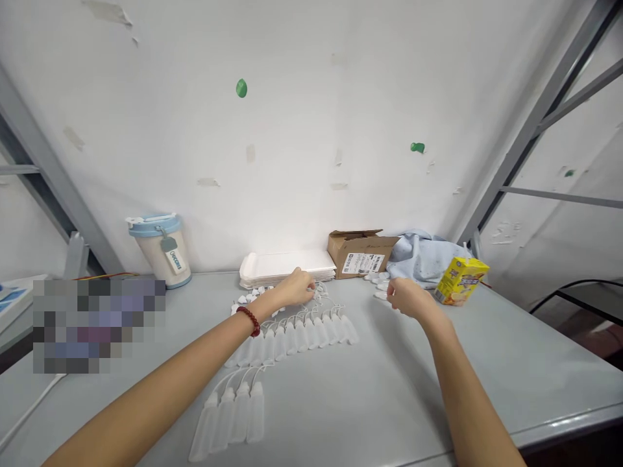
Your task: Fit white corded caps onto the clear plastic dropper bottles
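Observation:
My left hand (296,287), with a dark red bead bracelet (250,321) at its wrist, reaches over small white pieces (253,296) and white cords (321,293). Its fingers are bent together; what they hold, if anything, is hidden. Toward the right, my right hand (407,298) has its fingers pinched at a few small white pieces (380,295) on the table. Whether one is between the fingertips is too small to tell. Below my left hand lies a row of frosted white tubes (304,335) with cords at their tops. Several more such tubes (238,415) lie nearer the front.
Behind stand a stack of white envelopes (287,264), an open cardboard box (365,254) and a light blue cloth (423,256). A yellow carton (461,281) is at right, a blue-lidded cup (163,253) at left. All rest on a grey table (350,402) against a wall.

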`<action>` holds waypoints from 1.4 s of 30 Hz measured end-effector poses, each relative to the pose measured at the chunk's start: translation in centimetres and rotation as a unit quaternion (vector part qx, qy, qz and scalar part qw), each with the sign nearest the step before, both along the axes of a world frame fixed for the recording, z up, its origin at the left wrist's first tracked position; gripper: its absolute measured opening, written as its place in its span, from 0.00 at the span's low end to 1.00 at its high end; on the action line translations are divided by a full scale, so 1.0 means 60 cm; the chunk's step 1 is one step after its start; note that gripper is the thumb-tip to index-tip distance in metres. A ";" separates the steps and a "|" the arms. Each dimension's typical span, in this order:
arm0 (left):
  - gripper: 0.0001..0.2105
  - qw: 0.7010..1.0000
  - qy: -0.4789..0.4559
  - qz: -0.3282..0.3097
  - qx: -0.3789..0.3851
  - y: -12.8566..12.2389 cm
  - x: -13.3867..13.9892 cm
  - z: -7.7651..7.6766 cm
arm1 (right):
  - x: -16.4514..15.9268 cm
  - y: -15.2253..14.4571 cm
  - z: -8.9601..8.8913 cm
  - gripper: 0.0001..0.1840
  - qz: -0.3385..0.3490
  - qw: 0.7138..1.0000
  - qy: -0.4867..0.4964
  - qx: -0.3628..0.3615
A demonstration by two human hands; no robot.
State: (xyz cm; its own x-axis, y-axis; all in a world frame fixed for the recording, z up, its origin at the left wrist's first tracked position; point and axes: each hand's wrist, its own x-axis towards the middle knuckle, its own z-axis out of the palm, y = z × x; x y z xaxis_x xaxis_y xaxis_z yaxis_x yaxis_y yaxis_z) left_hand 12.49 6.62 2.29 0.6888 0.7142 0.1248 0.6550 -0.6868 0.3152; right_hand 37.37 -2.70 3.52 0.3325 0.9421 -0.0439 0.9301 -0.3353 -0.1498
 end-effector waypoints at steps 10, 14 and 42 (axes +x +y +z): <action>0.13 0.999 -0.002 -0.009 -0.051 0.007 0.006 -0.028 | 0.035 -0.006 -0.004 0.07 -0.057 0.998 -0.028 -0.009; 0.14 0.998 -0.021 -0.004 -0.057 0.006 0.000 -0.026 | 0.043 -0.007 -0.007 0.08 -0.064 0.997 -0.030 -0.011; 0.07 0.983 -0.171 0.035 0.054 -0.007 -0.024 0.041 | 0.067 -0.003 -0.010 0.08 -0.113 0.992 0.021 -0.047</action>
